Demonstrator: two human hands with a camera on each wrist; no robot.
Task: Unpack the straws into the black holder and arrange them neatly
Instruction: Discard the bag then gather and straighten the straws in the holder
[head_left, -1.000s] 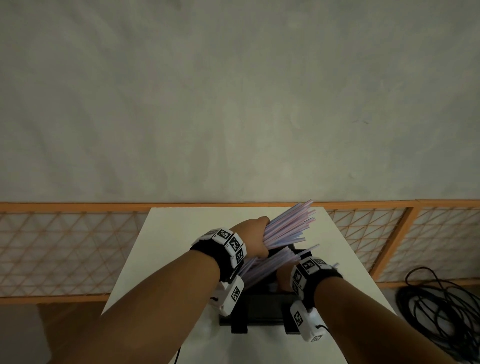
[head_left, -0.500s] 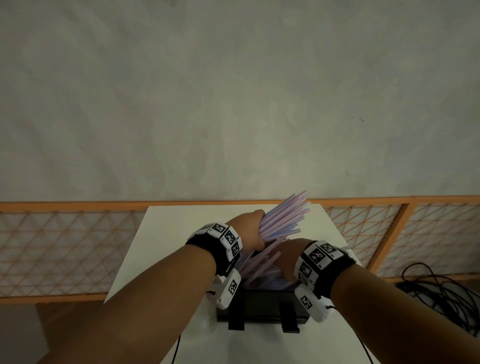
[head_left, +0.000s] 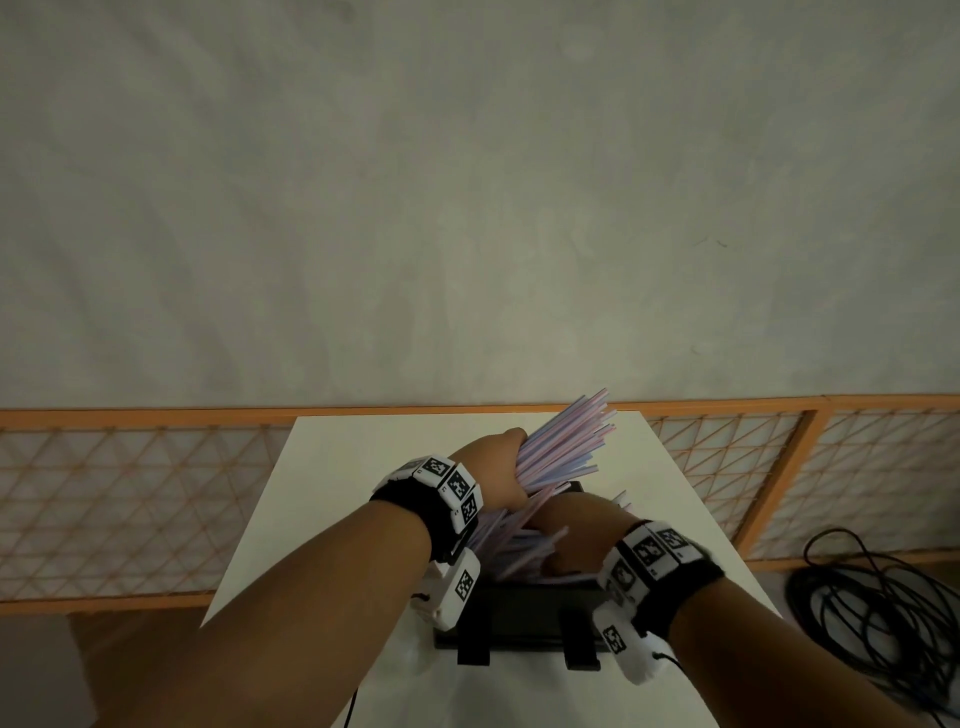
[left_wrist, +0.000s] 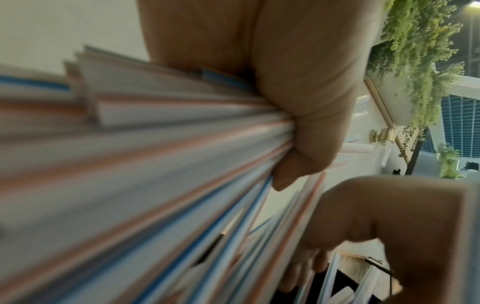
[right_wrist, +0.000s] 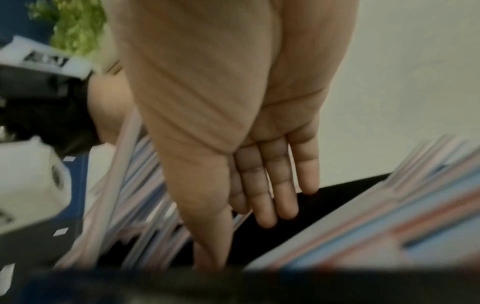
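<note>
A white table (head_left: 332, 519) carries the black holder (head_left: 519, 618) at its near edge. The left hand (head_left: 493, 473) clenches a fanned bundle of straws (head_left: 566, 447) above it. The right hand (right_wrist: 259, 144), fingers straight and holding nothing, presses loose straws inside. Best to lower the bundle parallel to the holder, releasing gradually.

Both hands and the pink-and-blue striped plastic straws (head_left: 558, 447) hide most of the black box-shaped holder (head_left: 524, 613). Behind it, the right hand's (head_left: 576, 530) fingers are unseen from above. Close up, straws blur.
</note>
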